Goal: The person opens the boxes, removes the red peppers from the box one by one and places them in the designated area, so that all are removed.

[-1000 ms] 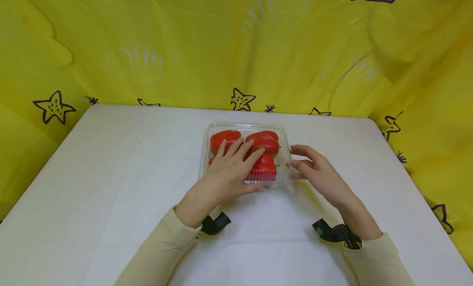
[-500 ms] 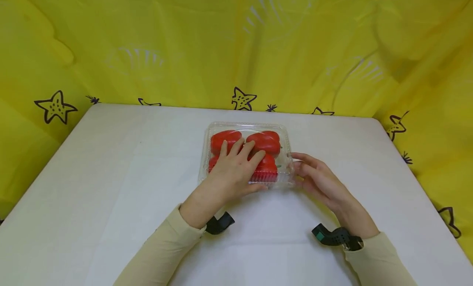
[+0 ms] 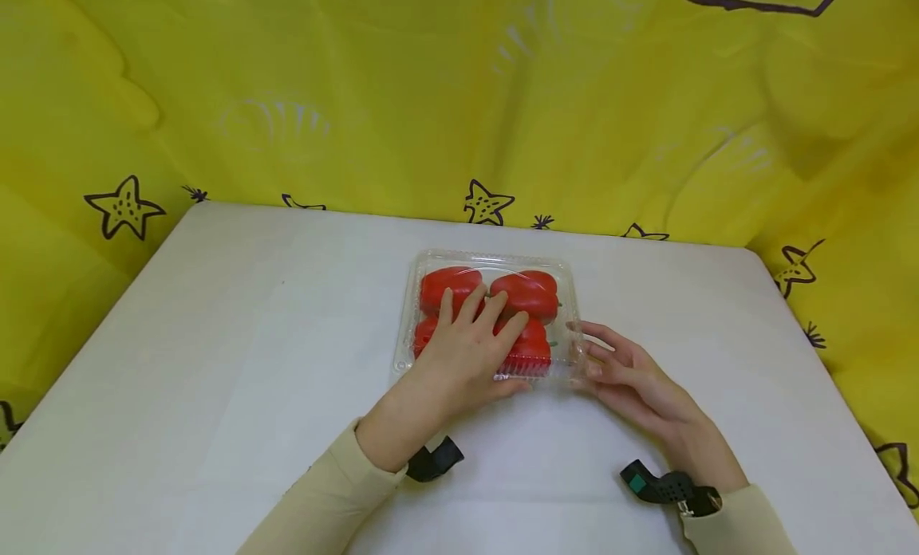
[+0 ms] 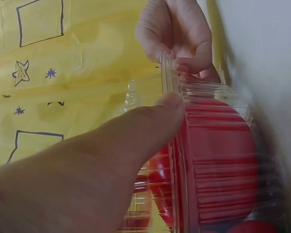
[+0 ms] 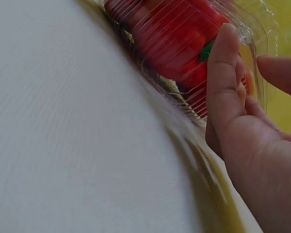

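Observation:
A clear plastic clamshell container [image 3: 565, 300] holding several red peppers [image 3: 526, 293] lies on the white table in the head view. The lid is down over the peppers, and a green stem [image 5: 206, 51] shows through the side wall. My left hand [image 3: 459, 368] rests on the lid with fingers spread, its thumb on the front rim in the left wrist view. At the right edge, my right hand [image 3: 639, 383] pinches the rim, thumb above and fingers below. The left hand hides part of the front peppers.
A white cloth covers the table [image 3: 215, 379]. Behind it and along both sides hangs a yellow curtain [image 3: 402, 100] with dark star drawings. A black camera mount [image 3: 671, 488] sits on the right wrist, with another [image 3: 434, 459] on the left.
The right hand has shifted toward the front along the container's right edge, and its fingers have come in closer to the rim. The left hand stays on the lid. The view has tilted slightly.

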A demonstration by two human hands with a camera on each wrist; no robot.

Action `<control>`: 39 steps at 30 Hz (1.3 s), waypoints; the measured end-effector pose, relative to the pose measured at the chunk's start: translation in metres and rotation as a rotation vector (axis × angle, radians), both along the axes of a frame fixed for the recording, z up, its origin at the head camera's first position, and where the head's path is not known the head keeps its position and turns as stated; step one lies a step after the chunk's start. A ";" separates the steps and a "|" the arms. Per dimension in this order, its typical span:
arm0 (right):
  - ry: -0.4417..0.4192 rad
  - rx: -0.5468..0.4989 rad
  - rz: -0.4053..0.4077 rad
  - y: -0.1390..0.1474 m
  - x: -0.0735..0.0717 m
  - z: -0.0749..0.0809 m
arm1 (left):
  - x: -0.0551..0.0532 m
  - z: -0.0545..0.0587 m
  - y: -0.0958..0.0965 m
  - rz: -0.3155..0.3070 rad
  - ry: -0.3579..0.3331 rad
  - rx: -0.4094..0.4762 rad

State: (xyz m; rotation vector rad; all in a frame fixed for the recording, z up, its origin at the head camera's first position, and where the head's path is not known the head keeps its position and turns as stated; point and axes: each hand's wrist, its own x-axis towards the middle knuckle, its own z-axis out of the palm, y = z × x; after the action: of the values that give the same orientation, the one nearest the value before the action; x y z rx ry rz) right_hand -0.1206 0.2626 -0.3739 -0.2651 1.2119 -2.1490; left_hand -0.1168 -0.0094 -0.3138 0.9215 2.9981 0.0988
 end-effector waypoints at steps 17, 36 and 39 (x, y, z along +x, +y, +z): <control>0.008 -0.073 0.061 0.004 0.000 -0.002 | 0.005 -0.002 0.012 -0.129 0.184 0.070; 0.074 -0.026 0.063 0.003 0.000 -0.008 | 0.027 -0.027 0.054 -0.163 0.514 0.058; 0.083 -0.013 0.059 0.003 0.001 -0.006 | 0.029 -0.027 0.055 -0.161 0.515 0.063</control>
State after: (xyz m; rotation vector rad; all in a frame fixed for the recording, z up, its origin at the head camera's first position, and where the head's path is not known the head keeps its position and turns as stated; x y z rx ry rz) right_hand -0.1192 0.2661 -0.3802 -0.3948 1.2215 -2.1138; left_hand -0.0882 0.0460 -0.3409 1.3795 3.3716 -0.0551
